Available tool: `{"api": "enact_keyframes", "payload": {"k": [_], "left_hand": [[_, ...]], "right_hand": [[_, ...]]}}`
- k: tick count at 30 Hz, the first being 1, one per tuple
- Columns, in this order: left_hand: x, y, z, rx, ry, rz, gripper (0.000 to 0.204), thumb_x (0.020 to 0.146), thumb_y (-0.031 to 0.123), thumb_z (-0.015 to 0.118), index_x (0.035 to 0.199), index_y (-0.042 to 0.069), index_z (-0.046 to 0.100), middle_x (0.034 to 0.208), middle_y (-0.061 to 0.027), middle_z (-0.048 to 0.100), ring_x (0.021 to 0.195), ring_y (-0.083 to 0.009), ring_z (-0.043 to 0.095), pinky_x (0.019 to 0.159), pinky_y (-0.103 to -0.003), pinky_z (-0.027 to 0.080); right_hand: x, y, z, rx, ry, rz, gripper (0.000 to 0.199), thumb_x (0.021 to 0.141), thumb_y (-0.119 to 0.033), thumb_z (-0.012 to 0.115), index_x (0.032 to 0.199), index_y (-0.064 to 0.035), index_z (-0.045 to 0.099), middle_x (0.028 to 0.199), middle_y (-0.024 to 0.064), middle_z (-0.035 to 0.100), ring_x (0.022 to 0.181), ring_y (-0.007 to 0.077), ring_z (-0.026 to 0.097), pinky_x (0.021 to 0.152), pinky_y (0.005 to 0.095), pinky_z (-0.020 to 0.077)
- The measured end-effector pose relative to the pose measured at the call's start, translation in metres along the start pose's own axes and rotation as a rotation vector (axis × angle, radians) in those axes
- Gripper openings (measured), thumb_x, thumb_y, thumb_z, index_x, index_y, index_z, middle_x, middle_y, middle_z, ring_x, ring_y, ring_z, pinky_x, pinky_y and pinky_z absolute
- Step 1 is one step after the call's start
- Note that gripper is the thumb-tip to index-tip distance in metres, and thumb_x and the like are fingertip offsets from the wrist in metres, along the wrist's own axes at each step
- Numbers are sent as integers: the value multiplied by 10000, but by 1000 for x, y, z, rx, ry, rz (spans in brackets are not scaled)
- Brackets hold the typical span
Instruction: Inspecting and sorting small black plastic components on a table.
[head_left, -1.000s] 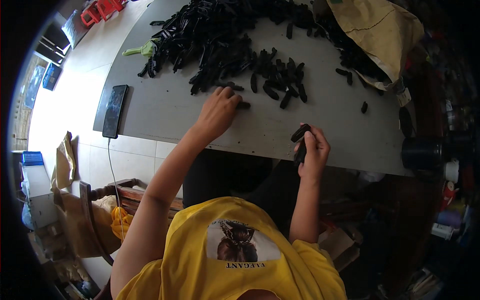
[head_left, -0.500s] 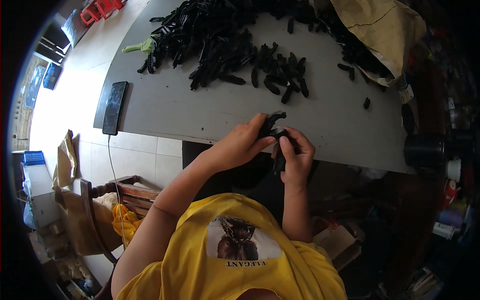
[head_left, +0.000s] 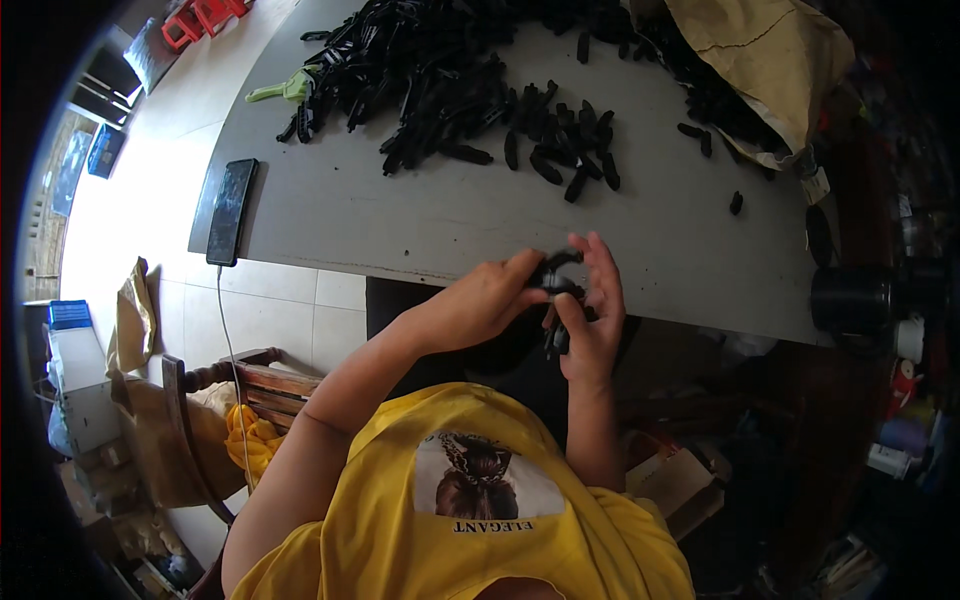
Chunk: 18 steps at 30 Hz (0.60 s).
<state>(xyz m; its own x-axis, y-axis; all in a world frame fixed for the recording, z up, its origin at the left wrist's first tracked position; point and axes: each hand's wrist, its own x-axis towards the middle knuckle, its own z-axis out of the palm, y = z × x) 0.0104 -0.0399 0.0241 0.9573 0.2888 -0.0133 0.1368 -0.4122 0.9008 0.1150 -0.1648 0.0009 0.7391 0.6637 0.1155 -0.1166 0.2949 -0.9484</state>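
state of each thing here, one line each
left hand: closed on the black plastic part
right hand: gripping the same part
pile of black parts: loose, spread on the table
phone: flat at the table edge, cable attached
brown paper bag: crumpled, lying open

A broad bare stretch of the grey tabletop [head_left: 400,215] lies open along its near edge, between the flat black phone [head_left: 231,211] at the left corner and a lone small black plastic piece [head_left: 736,203] to the right. Farther back, the sprawling heap of black plastic parts [head_left: 450,90] blocks the way across the middle, and a crumpled tan sack [head_left: 770,60] closes off the far right corner.
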Motion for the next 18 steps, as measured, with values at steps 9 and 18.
{"api": "enact_keyframes", "payload": {"k": [9,18], "left_hand": [[-15,-23,12,69,-77,12,330,915,210,486,1177,9,487,887,-211,601,831,-413,566,712,-431,452],[51,-54,-54,787,494,-304,266,882,264,534,1102,114,527,885,-99,586,791,-301,616,633,-392,494]], "right_hand": [[-19,24,-15,148,-121,261,288,827,-133,661,1063,-2,560,1089,114,625,824,119,592,681,228,486],[71,33,-12,-923,-43,-236,242,844,-168,634,1073,-99,594,908,29,580,687,119,569,578,250,459]]}}
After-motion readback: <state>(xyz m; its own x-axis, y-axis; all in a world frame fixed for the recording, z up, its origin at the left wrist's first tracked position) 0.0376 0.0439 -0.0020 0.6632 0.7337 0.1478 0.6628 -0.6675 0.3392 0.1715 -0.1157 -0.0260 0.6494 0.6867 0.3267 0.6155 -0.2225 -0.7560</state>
